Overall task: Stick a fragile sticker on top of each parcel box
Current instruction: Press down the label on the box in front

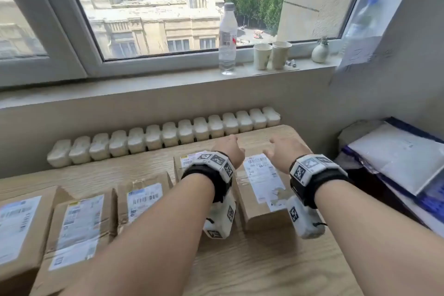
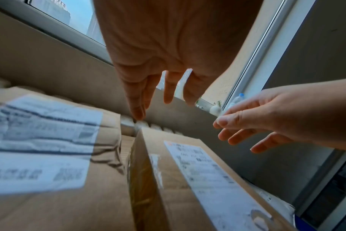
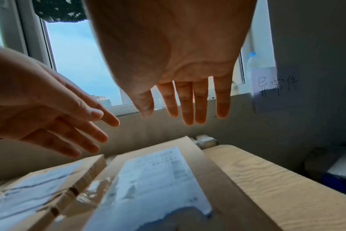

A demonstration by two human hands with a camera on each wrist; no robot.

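Daylight from the window (image 1: 153,7) falls across the wooden table (image 1: 264,267) where 5 parcel boxes sit in a row, each with a white shipping label on top. On the sill stand a water bottle (image 1: 227,38), 2 paper cups (image 1: 272,55) and a small vase (image 1: 320,51).

Both my arms reach forward over the 2 boxes at the right end. My left hand (image 1: 229,149) hovers above the second box from the right (image 1: 186,161), fingers straight and slightly spread, holding nothing. My right hand (image 1: 284,151) hovers over the far end of the rightmost box (image 1: 262,190), fingers extended and loosely fanned, also empty. Neither hand touches cardboard, as far as the wrist views show.

I see no fragile sticker anywhere: none in my fingers, none on the table, and none on any of the 5 box tops, which carry only shipping labels. By my reckoning the task is at its very start, with all 5 boxes left to do and the stickers yet to be found.
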